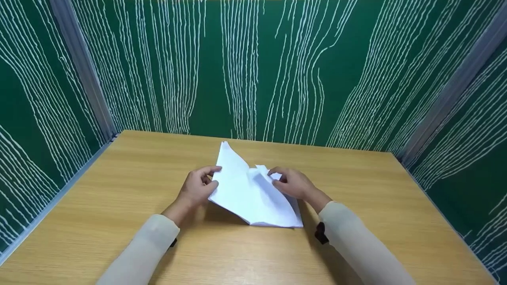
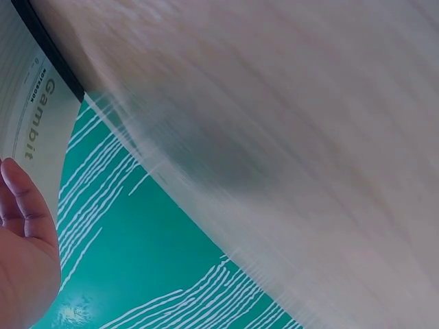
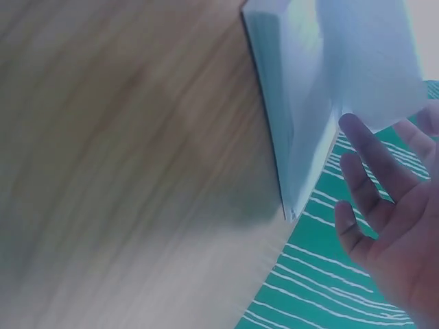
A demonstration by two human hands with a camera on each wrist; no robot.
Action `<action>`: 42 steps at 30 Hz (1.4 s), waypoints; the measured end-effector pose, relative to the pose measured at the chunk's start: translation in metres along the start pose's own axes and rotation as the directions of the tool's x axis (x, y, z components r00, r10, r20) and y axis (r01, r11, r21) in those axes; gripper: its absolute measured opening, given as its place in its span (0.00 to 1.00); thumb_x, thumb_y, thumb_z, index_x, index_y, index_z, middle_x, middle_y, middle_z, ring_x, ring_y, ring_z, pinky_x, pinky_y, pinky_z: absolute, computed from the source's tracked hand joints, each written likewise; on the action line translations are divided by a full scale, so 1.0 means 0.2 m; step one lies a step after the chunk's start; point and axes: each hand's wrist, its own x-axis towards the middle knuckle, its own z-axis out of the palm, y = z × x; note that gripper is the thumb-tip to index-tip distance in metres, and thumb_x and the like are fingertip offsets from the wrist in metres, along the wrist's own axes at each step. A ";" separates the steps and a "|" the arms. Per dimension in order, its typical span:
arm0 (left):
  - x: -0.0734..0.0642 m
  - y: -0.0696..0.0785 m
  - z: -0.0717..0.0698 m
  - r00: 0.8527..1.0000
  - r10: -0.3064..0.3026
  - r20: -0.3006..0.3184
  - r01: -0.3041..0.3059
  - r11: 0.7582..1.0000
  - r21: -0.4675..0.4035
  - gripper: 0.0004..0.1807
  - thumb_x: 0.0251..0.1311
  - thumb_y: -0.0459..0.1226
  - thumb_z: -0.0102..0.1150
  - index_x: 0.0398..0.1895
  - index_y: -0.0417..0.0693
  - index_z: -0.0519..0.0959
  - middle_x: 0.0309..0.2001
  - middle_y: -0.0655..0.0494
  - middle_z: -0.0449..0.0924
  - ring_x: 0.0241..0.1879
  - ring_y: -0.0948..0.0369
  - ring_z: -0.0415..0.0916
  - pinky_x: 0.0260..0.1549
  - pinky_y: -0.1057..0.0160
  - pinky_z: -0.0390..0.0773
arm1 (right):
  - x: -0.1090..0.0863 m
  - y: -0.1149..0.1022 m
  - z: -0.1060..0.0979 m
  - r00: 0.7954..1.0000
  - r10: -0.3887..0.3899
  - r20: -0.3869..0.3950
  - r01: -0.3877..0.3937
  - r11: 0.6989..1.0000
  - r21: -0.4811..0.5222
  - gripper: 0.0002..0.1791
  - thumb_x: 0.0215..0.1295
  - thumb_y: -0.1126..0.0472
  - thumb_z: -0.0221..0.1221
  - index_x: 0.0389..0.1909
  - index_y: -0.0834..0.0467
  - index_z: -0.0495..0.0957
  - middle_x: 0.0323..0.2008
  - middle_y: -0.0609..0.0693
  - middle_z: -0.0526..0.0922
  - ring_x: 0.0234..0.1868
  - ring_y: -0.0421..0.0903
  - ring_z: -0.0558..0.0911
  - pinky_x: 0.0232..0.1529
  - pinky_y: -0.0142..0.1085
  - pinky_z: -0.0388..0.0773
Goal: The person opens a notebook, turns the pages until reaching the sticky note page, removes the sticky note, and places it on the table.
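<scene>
An open notebook with blank white pages lies at the middle of the table, its left half tilted up. My left hand grips that raised left half at its outer edge, thumb on the pages. In the left wrist view the cover reads "Gambit" and "NOTEBOOK", with the left hand beside it. At the right half, my right hand pinches a lifted, curling page between thumb and forefinger. The right wrist view has the other fingers of the right hand spread loosely below the page.
The wooden table extends around the notebook. Behind it stands a green wall with white wavy lines, and grey posts mark the corners. A dark band shows under each sleeve.
</scene>
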 end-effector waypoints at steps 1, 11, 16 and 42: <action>0.00 0.00 0.00 1.000 -0.002 0.001 0.002 1.000 -0.005 0.19 0.50 0.37 0.54 0.47 0.60 0.75 0.38 0.60 0.73 0.30 0.60 0.68 0.26 0.66 0.71 | 0.00 -0.01 0.00 1.000 -0.003 0.006 0.003 1.000 0.000 0.13 0.54 0.47 0.54 0.41 0.27 0.70 0.29 0.45 0.76 0.28 0.44 0.75 0.25 0.34 0.71; -0.05 0.15 -0.03 1.000 -0.013 0.001 0.013 1.000 -0.023 0.19 0.51 0.32 0.52 0.49 0.47 0.74 0.40 0.52 0.74 0.31 0.58 0.68 0.25 0.69 0.69 | -0.03 -0.12 0.03 0.992 -0.118 0.054 0.125 0.978 -0.164 0.17 0.54 0.45 0.52 0.47 0.31 0.68 0.28 0.42 0.76 0.28 0.41 0.74 0.27 0.34 0.68; -0.02 0.08 -0.02 1.000 -0.016 0.016 0.017 0.999 -0.036 0.19 0.51 0.35 0.54 0.50 0.53 0.74 0.40 0.55 0.73 0.31 0.59 0.68 0.27 0.69 0.71 | -0.05 -0.17 0.05 0.988 -0.139 0.068 0.149 0.970 -0.193 0.19 0.54 0.45 0.51 0.49 0.33 0.66 0.29 0.42 0.76 0.28 0.41 0.74 0.28 0.33 0.68; 0.00 0.01 -0.01 1.000 0.012 0.012 -0.011 1.000 -0.024 0.20 0.48 0.39 0.59 0.49 0.58 0.74 0.38 0.58 0.73 0.30 0.59 0.68 0.26 0.69 0.71 | -0.08 -0.29 0.11 0.946 -0.283 0.160 0.315 0.919 -0.235 0.24 0.50 0.38 0.52 0.51 0.33 0.65 0.37 0.43 0.79 0.31 0.39 0.74 0.33 0.35 0.70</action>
